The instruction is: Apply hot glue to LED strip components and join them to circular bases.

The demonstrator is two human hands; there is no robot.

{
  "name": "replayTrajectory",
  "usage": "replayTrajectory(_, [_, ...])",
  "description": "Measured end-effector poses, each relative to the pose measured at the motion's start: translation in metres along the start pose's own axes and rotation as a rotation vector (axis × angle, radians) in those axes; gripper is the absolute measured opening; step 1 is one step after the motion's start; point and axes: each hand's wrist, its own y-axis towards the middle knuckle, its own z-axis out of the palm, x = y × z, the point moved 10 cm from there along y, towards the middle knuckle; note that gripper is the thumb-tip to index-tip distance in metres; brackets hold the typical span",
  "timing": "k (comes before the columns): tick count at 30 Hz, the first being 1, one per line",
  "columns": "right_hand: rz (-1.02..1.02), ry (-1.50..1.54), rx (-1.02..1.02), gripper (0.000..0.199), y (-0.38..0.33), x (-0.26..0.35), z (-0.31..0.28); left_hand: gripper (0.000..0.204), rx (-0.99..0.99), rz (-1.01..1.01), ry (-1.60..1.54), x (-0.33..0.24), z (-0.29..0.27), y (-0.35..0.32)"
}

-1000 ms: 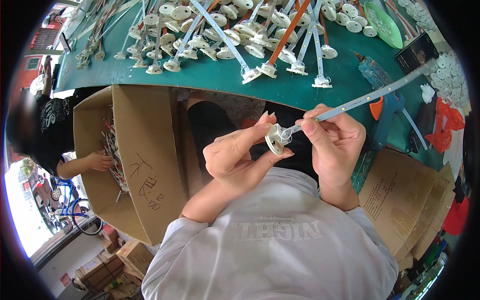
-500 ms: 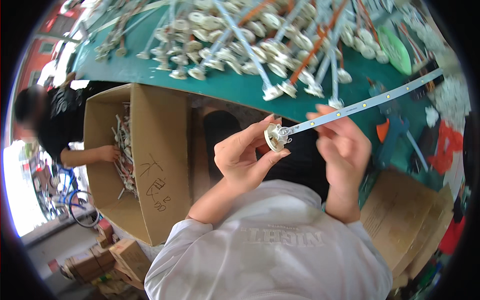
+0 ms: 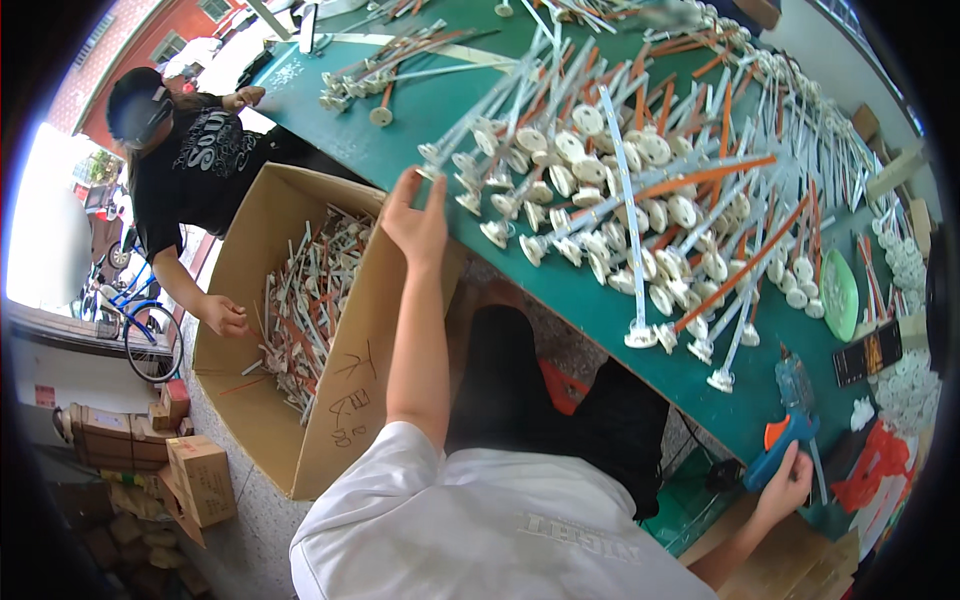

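Note:
My left hand (image 3: 413,222) reaches up to the table's near edge, beside the cardboard box. Its thumb and a finger are at the white round end cap (image 3: 428,172) of an LED strip, seemingly pinching it, at the left end of a large pile of LED strips (image 3: 590,185) with white caps. Lower right, my right hand (image 3: 788,484) is wrapped round the handle of a blue glue gun (image 3: 775,458) with an orange trigger. The gun's nozzle points up over the green table (image 3: 560,310). A glue stick (image 3: 819,470) stands out beside the gun.
A deep cardboard box (image 3: 232,345) at left holds many strips; a co-worker's hand (image 3: 226,315) is over it. To the right are a green dish (image 3: 838,295), a phone (image 3: 868,353) and a red plastic bag (image 3: 878,467). Smaller cartons (image 3: 200,480) stand on the floor.
The LED strip that both hands held before me is no longer there. My left hand has moved to the pile's left end, my right hand down onto the glue gun. The view has shifted.

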Motion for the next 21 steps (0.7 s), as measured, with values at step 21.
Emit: replayTrajectory(21, [0.310,0.383,0.422,0.025,0.009,-0.028,0.037,0.046,-0.063,0.105,0.112,-0.039,-0.043,-0.014])
